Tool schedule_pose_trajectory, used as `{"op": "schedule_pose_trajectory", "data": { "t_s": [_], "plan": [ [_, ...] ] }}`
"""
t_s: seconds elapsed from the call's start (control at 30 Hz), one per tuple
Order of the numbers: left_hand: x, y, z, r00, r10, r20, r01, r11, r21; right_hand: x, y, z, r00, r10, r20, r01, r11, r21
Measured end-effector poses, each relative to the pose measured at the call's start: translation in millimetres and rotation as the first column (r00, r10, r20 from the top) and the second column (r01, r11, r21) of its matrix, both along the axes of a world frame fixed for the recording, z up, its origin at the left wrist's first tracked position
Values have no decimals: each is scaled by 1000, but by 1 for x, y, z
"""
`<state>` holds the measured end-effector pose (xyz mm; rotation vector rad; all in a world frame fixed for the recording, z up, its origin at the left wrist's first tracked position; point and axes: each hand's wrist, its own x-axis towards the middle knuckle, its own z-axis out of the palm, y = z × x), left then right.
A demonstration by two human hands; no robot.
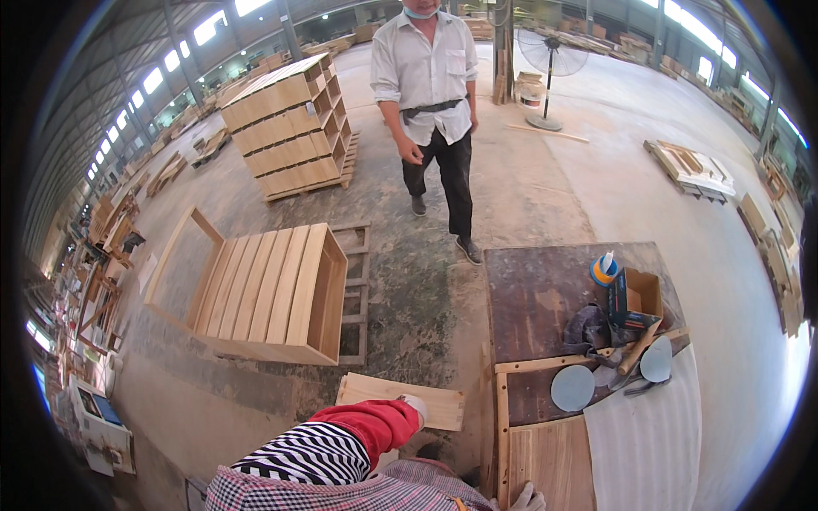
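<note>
My left hand, in a pale glove below a red sleeve, is closed at the far edge of a light wooden board. My forearm covers part of this board, and the fingertips are hard to see. At the bottom edge of the view my right hand, in a greyish glove, rests with fingers extended on a wooden panel. That panel lies on the dark-topped table, inside a strip-wood edge frame. White foam sheeting lies beside it.
Two round sanding discs, a dark cloth, an open box and a blue-orange tape roll sit on the table. A slatted wooden cabinet stands left, stacked crates behind. A person stands ahead; a fan is beyond.
</note>
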<state>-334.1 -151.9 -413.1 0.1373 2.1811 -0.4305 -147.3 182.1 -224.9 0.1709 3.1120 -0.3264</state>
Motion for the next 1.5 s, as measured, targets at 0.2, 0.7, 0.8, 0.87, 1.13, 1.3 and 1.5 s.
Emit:
{"op": "schedule_pose_trajectory", "data": {
  "t_s": [0.2, 0.7, 0.8, 0.87, 1.13, 1.3, 1.5],
  "plan": [
    [-2, 2, 13, 1000, -17, -19, 18, 999, 39, 0, 1, -1, 1000, 1, -30, -1, 1000, -3],
    [6, -4, 2, 996, -60, -73, 62, 998, 32, 0, 4, -6, 998, 10, -58, -12, 999, -30],
    [4, -5, -1, 998, -51, -37, 52, 998, 39, 2, 6, -10, 999, 4, -40, -5, 1000, -21],
    [2, -6, -1, 999, -46, -24, 47, 998, 42, 6, 8, -20, 999, 8, -36, -8, 1000, 2],
    [5, -8, 4, 995, -85, -51, 88, 994, 58, 2, 6, -7, 999, -1, -36, -1, 999, -54],
    [0, -3, 26, 1000, -26, -5, 26, 994, 104, 3, 12, -17, 1000, 7, 14, -7, 999, -43],
    [-1, 1, 40, 999, -38, -12, 39, 995, 97, 1, 6, -6, 999, 1, -38, -1, 1000, -21]
  ]
}}
